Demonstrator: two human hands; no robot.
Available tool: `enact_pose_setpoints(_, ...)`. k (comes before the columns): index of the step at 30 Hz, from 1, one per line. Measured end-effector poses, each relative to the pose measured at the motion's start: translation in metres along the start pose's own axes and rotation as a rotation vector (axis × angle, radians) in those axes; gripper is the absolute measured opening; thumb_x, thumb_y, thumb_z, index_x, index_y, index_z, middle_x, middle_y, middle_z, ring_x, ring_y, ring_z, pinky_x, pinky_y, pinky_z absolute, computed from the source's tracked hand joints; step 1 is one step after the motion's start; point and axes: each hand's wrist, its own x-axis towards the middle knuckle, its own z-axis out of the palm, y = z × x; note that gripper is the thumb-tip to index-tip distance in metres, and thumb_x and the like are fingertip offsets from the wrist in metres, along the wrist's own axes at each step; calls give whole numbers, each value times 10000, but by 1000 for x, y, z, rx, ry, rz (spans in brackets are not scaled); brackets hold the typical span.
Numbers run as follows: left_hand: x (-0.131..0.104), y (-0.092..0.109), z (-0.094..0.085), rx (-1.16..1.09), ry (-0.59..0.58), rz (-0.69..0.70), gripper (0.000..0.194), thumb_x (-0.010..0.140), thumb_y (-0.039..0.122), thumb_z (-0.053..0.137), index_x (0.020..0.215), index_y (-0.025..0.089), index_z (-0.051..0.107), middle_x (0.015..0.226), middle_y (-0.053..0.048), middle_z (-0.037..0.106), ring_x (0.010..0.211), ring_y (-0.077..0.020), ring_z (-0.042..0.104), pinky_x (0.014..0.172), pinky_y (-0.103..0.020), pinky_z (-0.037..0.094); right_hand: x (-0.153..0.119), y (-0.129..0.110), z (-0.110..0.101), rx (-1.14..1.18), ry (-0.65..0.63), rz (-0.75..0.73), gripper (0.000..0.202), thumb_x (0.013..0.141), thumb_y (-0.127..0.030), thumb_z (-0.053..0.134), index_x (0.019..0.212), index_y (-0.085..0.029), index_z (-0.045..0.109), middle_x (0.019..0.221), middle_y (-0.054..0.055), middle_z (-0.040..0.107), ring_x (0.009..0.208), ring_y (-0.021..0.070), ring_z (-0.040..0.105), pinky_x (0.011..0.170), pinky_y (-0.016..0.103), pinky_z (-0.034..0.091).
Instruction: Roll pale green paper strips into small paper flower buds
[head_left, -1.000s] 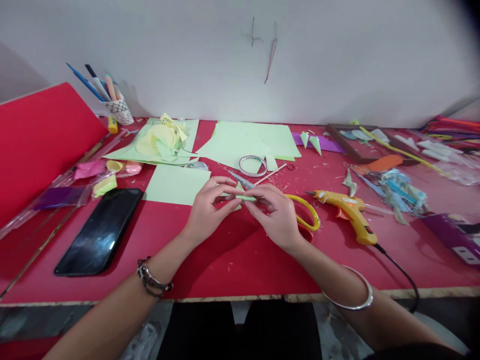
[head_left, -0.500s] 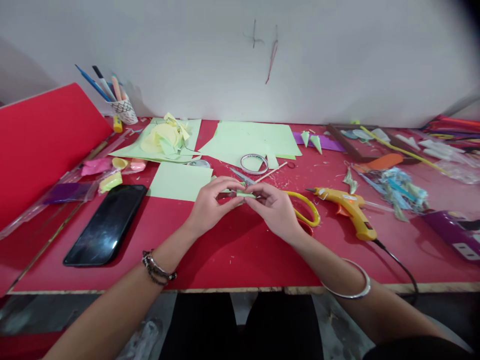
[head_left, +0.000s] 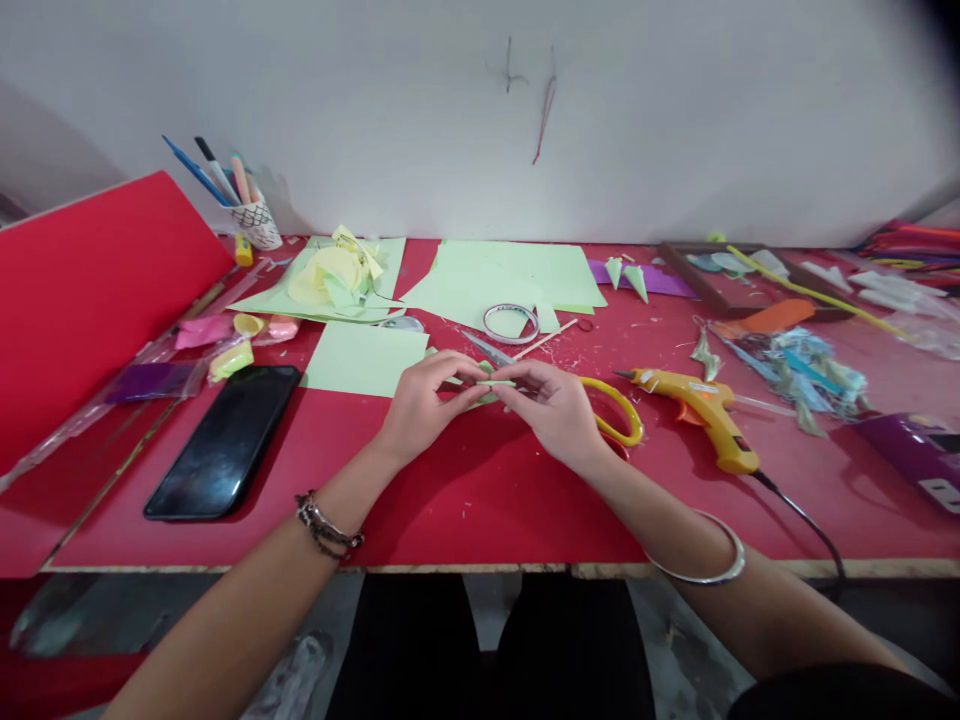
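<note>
A small piece of light green paper [head_left: 491,384] is pinched between the fingertips of my left hand [head_left: 427,405] and my right hand [head_left: 556,412]. Both hands are closed on it, just above the red table; the fingers cover most of its shape. Behind them lie scissors [head_left: 621,408] with yellow handles, the blades pointing away and partly hidden by my right hand. A tape roll [head_left: 511,324] rests beyond the blades on green paper sheets [head_left: 517,275]. Beside it is a thin stick [head_left: 546,338].
To the right lies a yellow glue gun [head_left: 697,405] with its cord over the table edge. Two green paper cones [head_left: 636,282] sit at the back. A black phone [head_left: 225,440] is on the left, near clay packets [head_left: 231,360] and a pen cup [head_left: 256,222].
My fingers have shifted slightly on the green paper, and more of its flat side shows. The whole view has moved a little; the things on the table stay in place.
</note>
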Motion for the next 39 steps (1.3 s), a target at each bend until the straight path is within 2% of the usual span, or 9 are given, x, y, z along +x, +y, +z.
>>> enact_pose_setpoints(10, -1, -2, 2, -44, 12, -55, 145, 753, 299, 582, 752, 155, 597, 819, -35, 596, 780, -115, 557, 625, -191, 476, 0, -4, -1, -24, 6, 36, 168, 707, -271, 608, 815, -143, 620, 644, 0, 588, 506, 76, 508, 466, 215, 427)
enact_pose_setpoints(15, 0, -2, 2, -23, -54, -52, 175, 769, 305, 553, 876, 167, 551, 891, -40, 551, 827, -122, 541, 681, -221, 487, 0, -4, -2, 10, 16, 46, 157, 699, -256, 616, 810, -144, 621, 657, 4, 606, 561, 91, 554, 529, 228, 460)
enact_pose_setpoints(18, 1, -4, -2, 166, -109, -68, 389, 739, 370, 574, 1062, 182, 464, 1030, -65, 515, 916, -161, 514, 748, -281, 471, 1, -3, -4, 24, 48, 80, 158, 693, -256, 621, 807, -147, 622, 670, 9, 623, 573, 92, 562, 538, 228, 460)
enact_pose_setpoints(21, 0, -7, -5, 516, -160, -75, 563, 691, 495, 574, 1126, 172, 424, 1088, -101, 485, 1002, -244, 454, 808, -381, 425, 3, -3, -5, 52, 73, 106, 159, 685, -257, 628, 803, -149, 623, 662, 3, 624, 582, 89, 564, 546, 222, 461)
enact_pose_setpoints(24, -1, -10, -6, 760, -260, -43, 450, 715, 486, 551, 1016, 156, 494, 992, -97, 516, 949, -256, 461, 777, -380, 409, 3, -3, -6, 52, 86, 127, 166, 679, -260, 632, 798, -145, 626, 628, -6, 612, 545, 78, 544, 515, 211, 445)
enact_pose_setpoints(27, -1, -11, -5, 839, -306, -13, 315, 760, 410, 531, 948, 158, 516, 934, -80, 537, 888, -233, 493, 728, -341, 400, 4, -4, -6, 46, 98, 141, 178, 675, -273, 634, 796, -143, 627, 617, -7, 609, 520, 73, 529, 497, 211, 434)
enact_pose_setpoints(33, 0, -13, -5, 702, -408, -105, 163, 804, 304, 463, 838, 153, 515, 841, -64, 541, 725, -186, 531, 617, -293, 391, 3, -4, -6, 34, 112, 119, 168, 673, -271, 635, 790, -151, 631, 661, -1, 625, 553, 78, 542, 514, 211, 436)
enact_pose_setpoints(36, -1, -14, -6, 587, -372, -90, 108, 783, 226, 463, 874, 168, 467, 876, -62, 541, 795, -195, 523, 657, -293, 398, 3, -3, -7, 19, 115, 97, 163, 681, -271, 630, 792, -152, 629, 664, -2, 624, 557, 80, 543, 515, 212, 439)
enact_pose_setpoints(39, -2, -12, -6, 467, -338, -138, 137, 780, 185, 430, 915, 192, 404, 820, -29, 535, 732, -175, 520, 634, -281, 392, 3, -1, -6, 19, 105, 52, 158, 687, -272, 626, 795, -157, 627, 715, 10, 635, 615, 101, 571, 556, 231, 466)
